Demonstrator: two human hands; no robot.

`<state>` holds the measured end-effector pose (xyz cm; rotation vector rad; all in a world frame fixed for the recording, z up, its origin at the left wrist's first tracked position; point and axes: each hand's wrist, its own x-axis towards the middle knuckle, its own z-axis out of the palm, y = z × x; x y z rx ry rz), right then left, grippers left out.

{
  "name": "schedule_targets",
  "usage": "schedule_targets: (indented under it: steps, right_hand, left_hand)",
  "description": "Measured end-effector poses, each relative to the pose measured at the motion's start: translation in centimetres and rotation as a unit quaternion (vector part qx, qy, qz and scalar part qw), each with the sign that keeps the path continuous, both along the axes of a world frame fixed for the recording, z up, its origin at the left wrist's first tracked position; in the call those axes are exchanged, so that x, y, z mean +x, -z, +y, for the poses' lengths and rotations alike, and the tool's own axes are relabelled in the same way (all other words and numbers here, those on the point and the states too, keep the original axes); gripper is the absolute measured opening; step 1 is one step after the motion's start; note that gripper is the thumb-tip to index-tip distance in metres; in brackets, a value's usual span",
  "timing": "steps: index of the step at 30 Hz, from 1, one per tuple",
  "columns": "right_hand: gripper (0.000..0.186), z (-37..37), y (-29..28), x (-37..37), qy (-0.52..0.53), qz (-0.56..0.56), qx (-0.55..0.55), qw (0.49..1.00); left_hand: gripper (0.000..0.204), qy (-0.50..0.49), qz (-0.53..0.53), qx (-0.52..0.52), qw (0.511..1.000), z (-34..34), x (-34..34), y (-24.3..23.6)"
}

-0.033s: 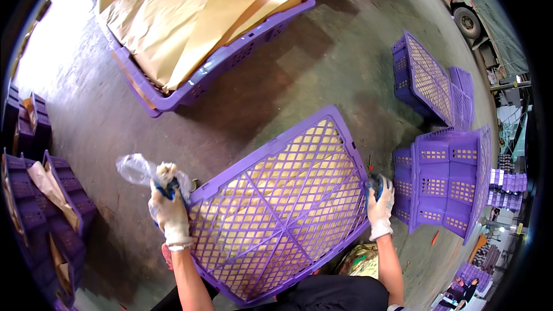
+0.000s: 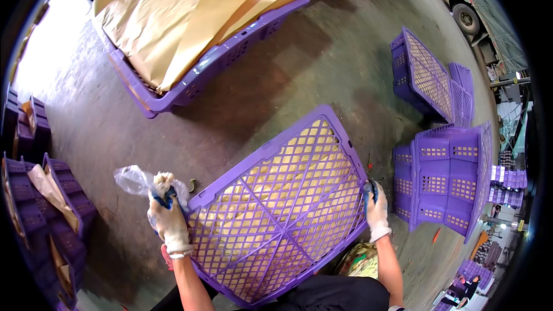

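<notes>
Purple latticed crate point(image 2: 284, 231) shows tan material point(image 2: 321, 131) through gaps.

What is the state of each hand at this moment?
Left hand: closed, holding clear plastic.
Right hand: closed on the right edge of the purple crate.

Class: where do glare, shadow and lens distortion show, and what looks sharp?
Head view: glare whitens the floor at upper left; a shadow lies beside the paper-covered crate; the truck looks tilted near the black rim; the nearest lattice crate looks sharp.
</notes>
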<state>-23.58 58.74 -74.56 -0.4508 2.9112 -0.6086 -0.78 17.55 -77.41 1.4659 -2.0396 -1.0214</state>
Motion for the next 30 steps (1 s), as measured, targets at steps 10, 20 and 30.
schedule_targets:
  steps: [10,20,30]
  right_hand:
    - [0.032,-9.4,-0.5,-5.9,-0.059,-0.03,-0.133,0.989]
    - [0.032,-10.9,-3.7,-13.2,-0.234,-0.303,0.043,0.923]
    - [0.023,-14.5,-4.2,-7.9,-0.125,-0.101,0.267,0.95]
  left_hand:
    - [0.043,0.085,0.463,0.273,0.839,6.7,-10.5,-5.3]
    - [0.037,0.227,0.001,0.028,0.973,10.1,-24.9,-2.6]
    - [0.041,0.2,-0.047,0.048,0.978,10.1,-26.2,-3.0]
